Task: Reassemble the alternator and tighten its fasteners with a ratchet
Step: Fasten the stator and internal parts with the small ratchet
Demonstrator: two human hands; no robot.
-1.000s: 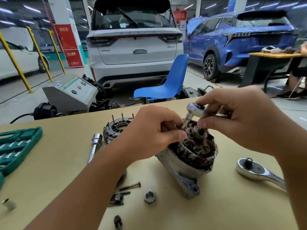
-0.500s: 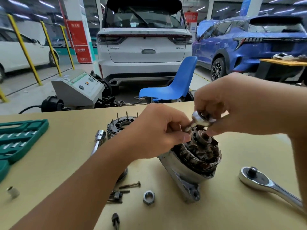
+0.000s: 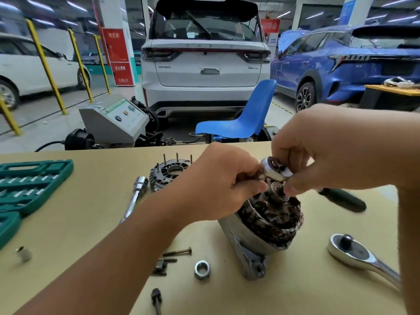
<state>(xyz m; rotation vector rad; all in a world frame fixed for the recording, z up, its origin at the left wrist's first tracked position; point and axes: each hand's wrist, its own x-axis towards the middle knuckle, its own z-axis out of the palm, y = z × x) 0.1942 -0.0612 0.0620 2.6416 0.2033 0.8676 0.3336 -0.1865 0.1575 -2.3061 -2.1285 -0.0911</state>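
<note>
Count, bench top:
- Hands: 2, left hand (image 3: 218,183) and right hand (image 3: 329,151).
- Ratchets: 2. One small ratchet (image 3: 276,170) with a dark green handle, held over the alternator; one large ratchet (image 3: 354,251) lying at right.
- Alternator body (image 3: 268,226): 1.
- Separate end cover (image 3: 169,172): 1, with studs standing up; 4 studs visible.
- Extension bar (image 3: 135,200): 1.
- Loose bolt (image 3: 177,251): 1.
- Hex nut (image 3: 201,269): 1.
- Loose socket (image 3: 23,254): 1.
- Small dark parts: 2, one (image 3: 160,267) beside the nut, one (image 3: 156,298) nearer the front edge.
- Green tool case (image 3: 31,189): 1.

Count, beyond the bench:
- Cars: 3.
- Blue chair (image 3: 245,117): 1.
- Grey machine (image 3: 113,120): 1.
</note>
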